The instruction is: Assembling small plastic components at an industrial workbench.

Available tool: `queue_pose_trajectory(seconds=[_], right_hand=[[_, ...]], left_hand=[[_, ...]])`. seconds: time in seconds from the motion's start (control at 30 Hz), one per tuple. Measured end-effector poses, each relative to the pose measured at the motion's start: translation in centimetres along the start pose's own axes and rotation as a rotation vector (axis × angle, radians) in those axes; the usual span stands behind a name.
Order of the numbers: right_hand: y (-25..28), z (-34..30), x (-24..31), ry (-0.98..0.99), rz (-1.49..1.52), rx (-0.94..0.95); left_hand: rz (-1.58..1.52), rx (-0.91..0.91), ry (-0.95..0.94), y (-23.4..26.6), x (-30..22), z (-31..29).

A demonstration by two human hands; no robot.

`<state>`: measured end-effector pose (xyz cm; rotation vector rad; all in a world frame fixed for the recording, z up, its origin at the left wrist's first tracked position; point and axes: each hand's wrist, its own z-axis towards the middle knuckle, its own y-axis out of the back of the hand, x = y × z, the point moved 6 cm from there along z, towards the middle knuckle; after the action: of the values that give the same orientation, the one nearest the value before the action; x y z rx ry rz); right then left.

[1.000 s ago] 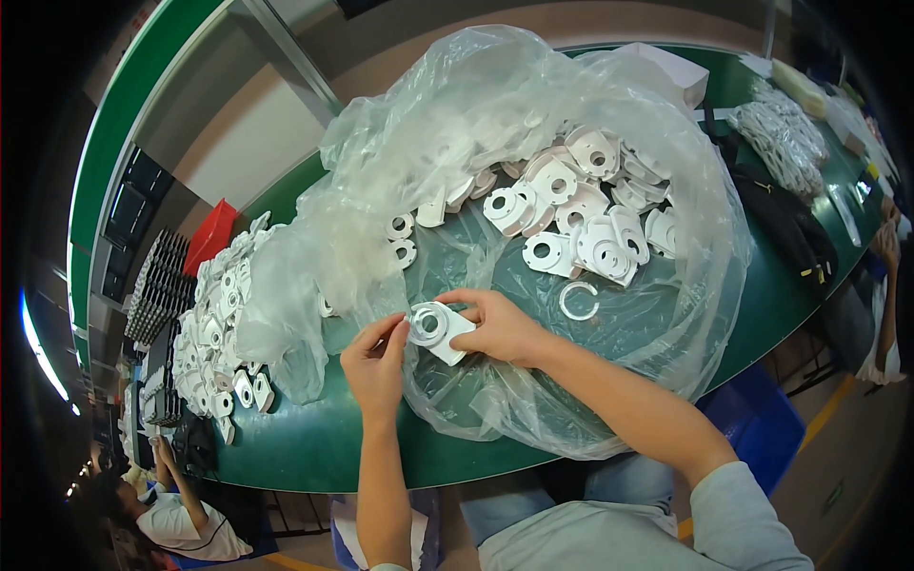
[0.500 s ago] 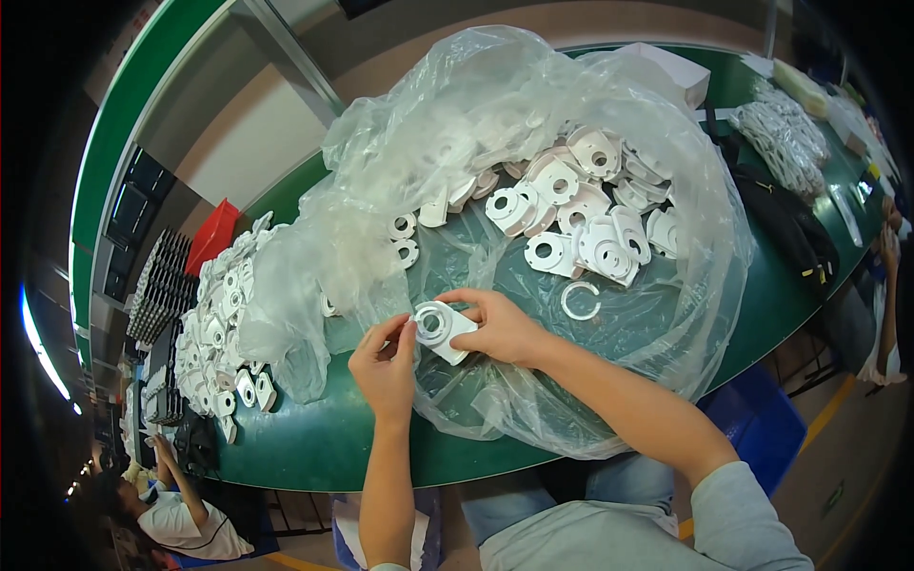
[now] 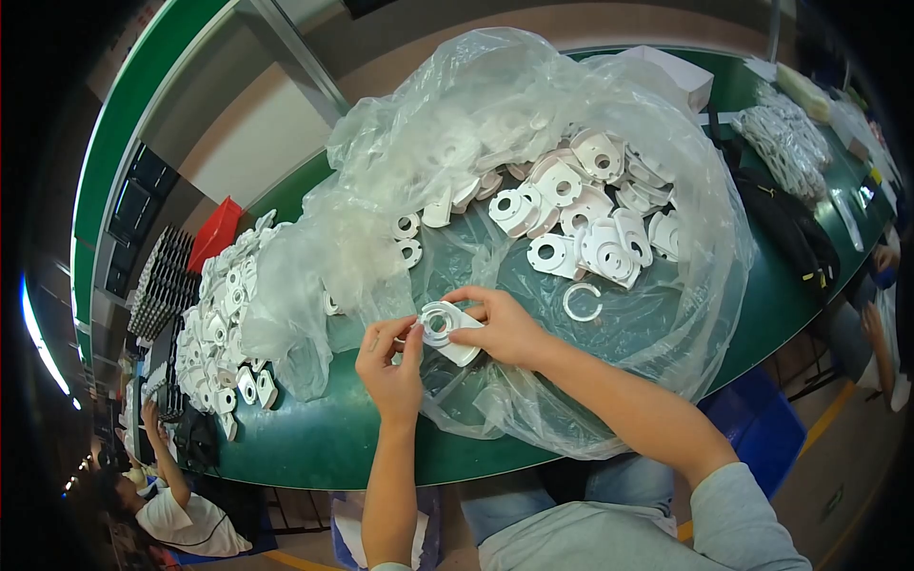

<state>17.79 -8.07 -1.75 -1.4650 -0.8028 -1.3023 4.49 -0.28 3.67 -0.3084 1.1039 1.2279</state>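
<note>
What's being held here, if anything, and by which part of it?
A white part: the right hand grips its right side. The left hand is at its round left end; whether it grips cannot be told.

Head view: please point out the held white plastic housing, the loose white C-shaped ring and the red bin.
Held white plastic housing [image 3: 460, 351]: head view, on its flat body.
Loose white C-shaped ring [image 3: 567, 305]: head view, left of its band.
Red bin [image 3: 215, 235]: head view, on its wall.
</note>
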Motion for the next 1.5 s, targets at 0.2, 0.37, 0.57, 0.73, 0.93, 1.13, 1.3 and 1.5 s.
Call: queue_pose_trajectory(seconds=[0.2, 0.37, 0.57, 0.73, 0.93, 1.13, 1.3, 1.5], right_hand=[[0.0, 0.0, -0.2, -0.002, 0.003, 0.000], [0.1, -0.1, 0.2, 0.010, 0.003, -0.018], [0.2, -0.1, 0.1, 0.008, -0.008, -0.030], [0.1, -0.2, 0.3, 0.000, -0.011, -0.028], [0.1, -0.2, 0.2, -0.011, -0.014, -0.039], [0.1, -0.3, 0.3, 0.001, -0.031, -0.047], [0.1, 0.0, -0.2, 0.054, 0.034, -0.052], [-0.3, 0.0, 0.1, 0.089, -0.002, -0.027]], left_hand=[[-0.006, 0.009, 0.016, -0.1, 0.2, 0.0], [-0.001, 0.017, 0.011, -0.3, 0.0, 0.0], [0.008, 0.026, -0.004, -0.4, 0.2, 0.0], [0.000, 0.027, -0.008, -0.4, 0.3, 0.0], [0.018, 0.037, 0.003, -0.5, 0.2, 0.0], [0.025, 0.043, -0.003, -0.5, 0.2, 0.0], [-0.086, 0.007, 0.034, -0.2, 0.0, 0.2], [-0.322, 0.117, 0.289, -0.3, 2.7, 0.0]])
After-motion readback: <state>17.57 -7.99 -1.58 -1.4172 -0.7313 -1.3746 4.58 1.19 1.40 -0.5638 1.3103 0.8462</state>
